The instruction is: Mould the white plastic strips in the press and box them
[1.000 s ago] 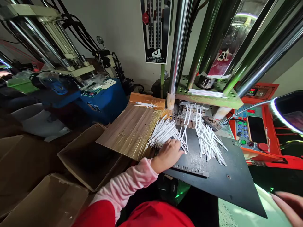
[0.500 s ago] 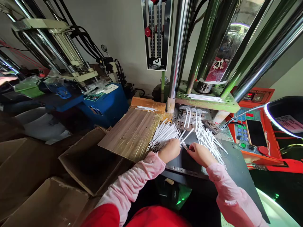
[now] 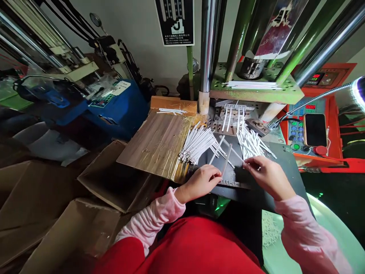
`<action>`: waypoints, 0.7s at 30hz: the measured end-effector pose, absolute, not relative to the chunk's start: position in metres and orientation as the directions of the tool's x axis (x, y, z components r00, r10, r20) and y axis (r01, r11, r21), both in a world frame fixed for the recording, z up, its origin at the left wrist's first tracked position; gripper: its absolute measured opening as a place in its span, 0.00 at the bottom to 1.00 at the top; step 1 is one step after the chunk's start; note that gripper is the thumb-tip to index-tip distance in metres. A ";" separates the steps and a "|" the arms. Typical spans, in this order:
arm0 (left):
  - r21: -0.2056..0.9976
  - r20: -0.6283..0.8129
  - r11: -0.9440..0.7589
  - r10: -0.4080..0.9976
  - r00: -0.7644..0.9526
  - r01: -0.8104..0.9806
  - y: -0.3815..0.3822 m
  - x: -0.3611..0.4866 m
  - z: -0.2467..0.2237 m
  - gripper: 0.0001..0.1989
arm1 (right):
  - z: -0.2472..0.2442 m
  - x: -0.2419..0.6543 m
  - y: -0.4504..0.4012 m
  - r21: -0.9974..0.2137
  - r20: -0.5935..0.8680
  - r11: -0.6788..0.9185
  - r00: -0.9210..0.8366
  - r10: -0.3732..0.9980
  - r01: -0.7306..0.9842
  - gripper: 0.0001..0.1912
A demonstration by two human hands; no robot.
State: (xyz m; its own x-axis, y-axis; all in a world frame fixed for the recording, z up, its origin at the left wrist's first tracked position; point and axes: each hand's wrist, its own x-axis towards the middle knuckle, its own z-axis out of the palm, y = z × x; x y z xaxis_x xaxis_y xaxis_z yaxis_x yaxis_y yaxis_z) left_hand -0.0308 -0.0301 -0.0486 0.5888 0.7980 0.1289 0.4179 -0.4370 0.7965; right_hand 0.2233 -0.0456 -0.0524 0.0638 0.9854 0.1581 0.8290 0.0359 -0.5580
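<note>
My left hand [image 3: 203,182] is closed in a pinch on the lower end of a thin white strip [image 3: 227,161], which slants up away from me. To its right, my right hand [image 3: 265,174] pinches the near end of another white strip [image 3: 235,153] that points up and left. The far ends of both lie close together above the dark tabletop [image 3: 273,182]. Beside the left hand is a fanned pile of white strips [image 3: 198,146]. A second pile of strips [image 3: 251,142] lies just beyond the right hand. Under the left fingertips runs a notched metal bar [image 3: 232,184].
A press with a green plate [image 3: 256,93] stands behind, with strips hanging from its metal mould [image 3: 235,110]. Left are a wooden board [image 3: 154,144] and open cardboard boxes [image 3: 114,182]. An orange control box [image 3: 336,125] carries a phone [image 3: 315,130]. A pale basin [image 3: 327,228] sits lower right.
My hands have moved apart and closer to me, the right one going rightward; each now holds its own strip. The view has tilted down.
</note>
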 end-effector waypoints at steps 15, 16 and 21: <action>0.656 0.271 -0.598 0.757 0.595 0.461 -0.037 -0.029 -0.068 0.05 | -0.072 0.180 -0.092 -0.806 0.198 0.116 0.080 0.977 0.580 0.17; 0.644 0.261 -0.600 0.756 0.601 0.475 -0.037 -0.030 -0.066 0.05 | -0.073 0.180 -0.091 -0.800 0.209 0.120 0.086 0.974 0.587 0.18; 0.682 0.173 -0.549 0.762 0.624 0.483 -0.026 -0.036 -0.052 0.06 | -0.070 0.181 -0.089 -0.801 0.185 0.121 0.050 0.981 0.587 0.19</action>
State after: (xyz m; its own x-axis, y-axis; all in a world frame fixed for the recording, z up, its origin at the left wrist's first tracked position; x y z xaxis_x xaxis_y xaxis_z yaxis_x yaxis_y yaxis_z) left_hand -0.0355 -0.0258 -0.0524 0.6236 0.7624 0.1728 0.4826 -0.5493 0.6822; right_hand 0.1806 -0.0886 -0.0704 0.0502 0.9814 0.1854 0.5866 0.1213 -0.8008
